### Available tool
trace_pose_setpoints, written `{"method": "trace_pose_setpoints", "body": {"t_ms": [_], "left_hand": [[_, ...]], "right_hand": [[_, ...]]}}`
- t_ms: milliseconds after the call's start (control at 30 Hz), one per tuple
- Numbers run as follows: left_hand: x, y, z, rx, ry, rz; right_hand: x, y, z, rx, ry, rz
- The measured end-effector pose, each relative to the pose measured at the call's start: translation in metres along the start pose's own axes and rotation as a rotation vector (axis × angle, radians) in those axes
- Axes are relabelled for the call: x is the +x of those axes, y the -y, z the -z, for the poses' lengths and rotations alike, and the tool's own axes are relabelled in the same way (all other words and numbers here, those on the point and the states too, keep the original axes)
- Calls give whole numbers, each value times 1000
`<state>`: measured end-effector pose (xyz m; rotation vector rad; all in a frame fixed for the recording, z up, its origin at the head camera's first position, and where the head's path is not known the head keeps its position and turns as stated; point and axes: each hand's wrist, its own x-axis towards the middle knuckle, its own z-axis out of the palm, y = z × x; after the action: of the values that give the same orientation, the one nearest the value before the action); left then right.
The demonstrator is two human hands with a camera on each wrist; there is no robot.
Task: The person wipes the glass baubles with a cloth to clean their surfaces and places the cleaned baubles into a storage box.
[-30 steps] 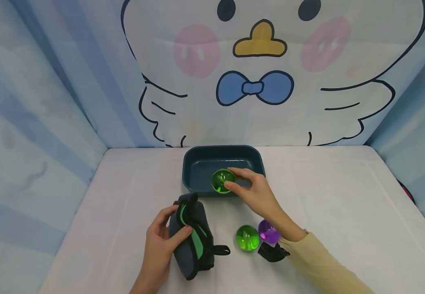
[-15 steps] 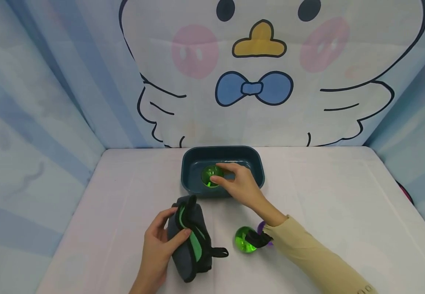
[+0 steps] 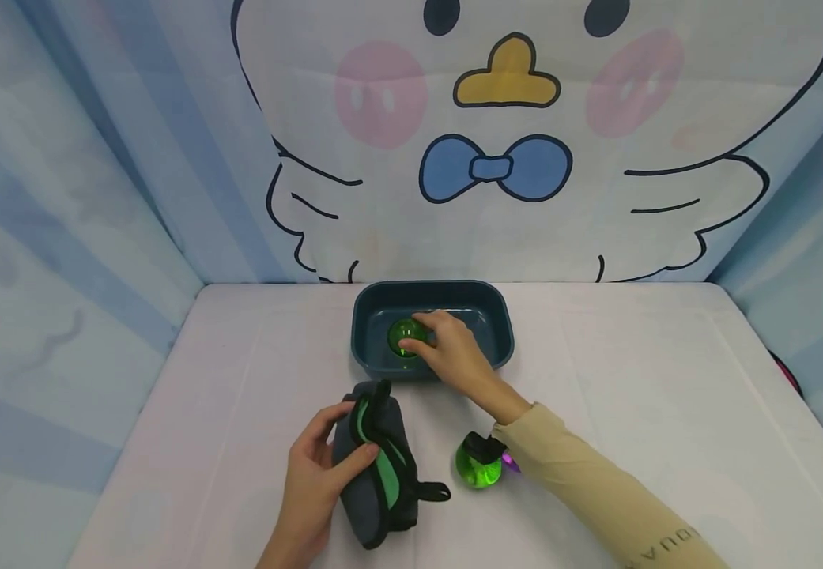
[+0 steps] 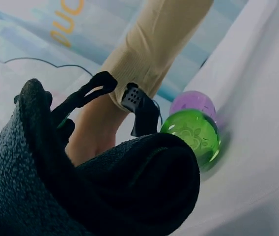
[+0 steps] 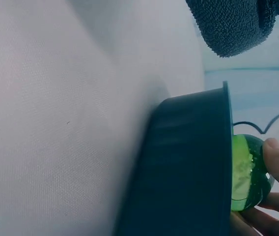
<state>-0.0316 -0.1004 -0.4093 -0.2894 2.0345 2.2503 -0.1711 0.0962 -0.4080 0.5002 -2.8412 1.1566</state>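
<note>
My right hand pinches a clear green ball between thumb and fingers, inside the left part of a dark teal tray. In the right wrist view the ball shows partly above the tray's wall. Nearer me, my left hand grips a dark grey fabric pouch with black trim and green lining. The pouch fills the lower left of the left wrist view, hiding most of that hand.
A second green ball touches or nearly touches a purple ball on the white-covered table. In the head view a black strap at the right cuff partly covers them. A printed cloth stands behind the tray.
My right hand has carried the green ball leftward and down into the tray. The right sleeve now covers more of the purple ball. The left hand keeps its grip on the pouch, nearly still.
</note>
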Motion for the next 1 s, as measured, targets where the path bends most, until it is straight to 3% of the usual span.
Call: {"method": "trace_pose_setpoints", "body": {"t_ms": [467, 1000], "left_hand": [[-1, 9, 1, 9, 17, 39], [-3, 14, 3, 28, 24, 51]], "right_hand": [[14, 2, -12, -80, 80, -20], [20, 2, -22, -80, 109, -31]]}}
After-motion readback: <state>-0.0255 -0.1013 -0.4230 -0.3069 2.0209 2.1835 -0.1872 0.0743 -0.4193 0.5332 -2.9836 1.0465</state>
